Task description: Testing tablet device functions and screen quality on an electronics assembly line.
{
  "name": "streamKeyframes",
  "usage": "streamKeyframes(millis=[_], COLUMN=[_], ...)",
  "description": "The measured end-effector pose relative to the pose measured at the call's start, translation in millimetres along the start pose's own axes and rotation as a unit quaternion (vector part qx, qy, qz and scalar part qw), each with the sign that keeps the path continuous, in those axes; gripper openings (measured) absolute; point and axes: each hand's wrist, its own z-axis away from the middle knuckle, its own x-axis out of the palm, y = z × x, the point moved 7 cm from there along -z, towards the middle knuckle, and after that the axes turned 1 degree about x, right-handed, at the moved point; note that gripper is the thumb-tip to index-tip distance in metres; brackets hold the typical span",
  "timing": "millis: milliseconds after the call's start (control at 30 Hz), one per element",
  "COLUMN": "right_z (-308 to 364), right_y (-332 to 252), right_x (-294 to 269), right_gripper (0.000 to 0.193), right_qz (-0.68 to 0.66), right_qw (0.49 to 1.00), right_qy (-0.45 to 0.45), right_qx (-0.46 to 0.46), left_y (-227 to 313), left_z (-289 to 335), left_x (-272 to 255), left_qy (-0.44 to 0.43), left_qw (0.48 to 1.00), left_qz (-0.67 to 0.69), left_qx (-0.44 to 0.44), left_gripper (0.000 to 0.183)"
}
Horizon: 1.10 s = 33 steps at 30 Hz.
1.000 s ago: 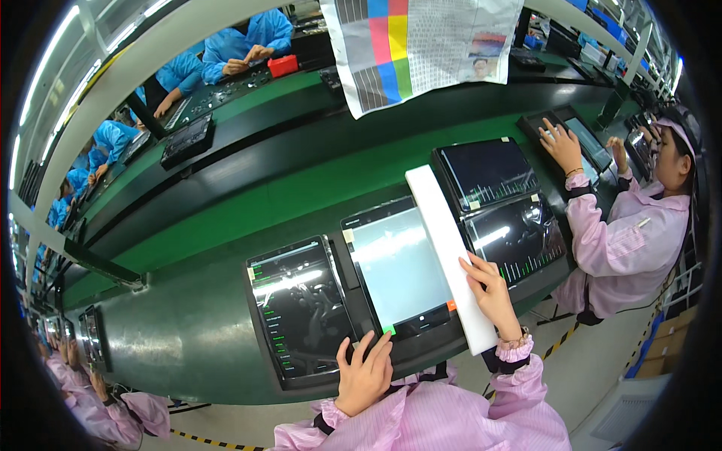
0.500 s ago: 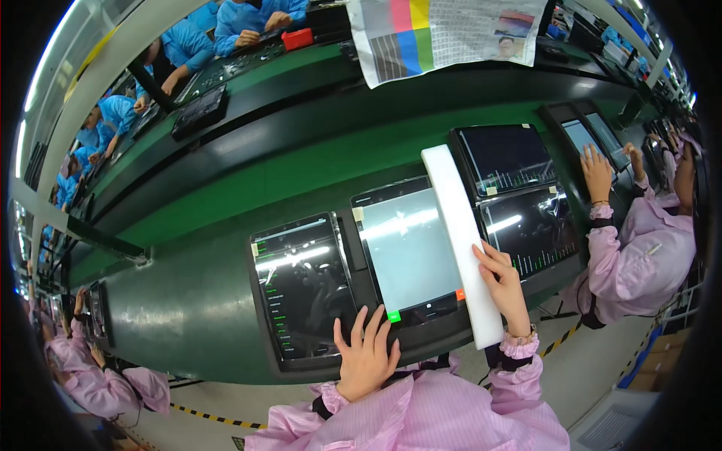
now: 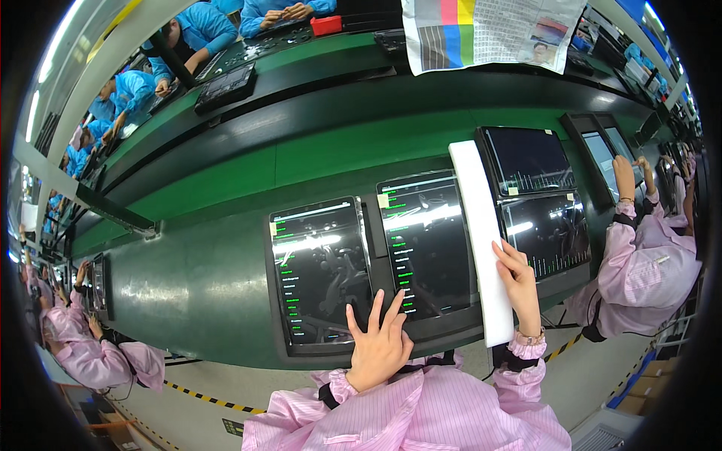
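My left hand (image 3: 378, 342) is open, fingers spread, over the lower edges of two tablets; a fingertip meets the middle tablet (image 3: 425, 240). That tablet shows a dark screen with a list of green and white lines. Beside it the left tablet (image 3: 320, 263) shows a similar list. Both lie in a black tray (image 3: 380, 244) and carry a small pale sticker at the top left corner. My right hand (image 3: 520, 289) rests with outstretched fingers on a long white foam-like bar (image 3: 481, 225), which lies along the middle tablet's right side.
Two more dark-screened tablets (image 3: 526, 161) lie right of the bar. A co-worker in pink (image 3: 647, 255) works at another tray on the right; others in pink sit far left. Across the green bench (image 3: 195, 278), people in blue work below a hanging colour-printed sheet (image 3: 489, 37).
The middle tablet's screen has gone from a plain pale display to a dark list. My left hand has shifted slightly right and up. The co-worker's hand on the right has moved down.
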Motion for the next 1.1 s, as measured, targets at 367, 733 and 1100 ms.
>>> streamKeyframes(millis=[367,733,1100], right_z=[-0.2,-10.8,-13.0], right_y=[2.6,-5.5,-57.6], right_x=[-1.0,22.6,44.5], right_gripper=[0.037,0.037,0.046], right_qz=[0.006,-0.137,0.056], right_qw=[1.0,0.987,0.996], right_qy=[0.001,-0.063,0.062], right_qx=[0.004,0.049,-0.011], left_y=[-0.4,0.0,-22.5], left_z=[-0.3,25.4,15.6], left_x=[0.5,4.2,-8.9], left_qy=[-0.025,0.003,0.058], left_qw=[0.999,0.995,0.997], left_qz=[-0.021,0.006,0.032], left_qx=[-0.001,0.103,0.037], left_gripper=[0.034,0.028,0.03])
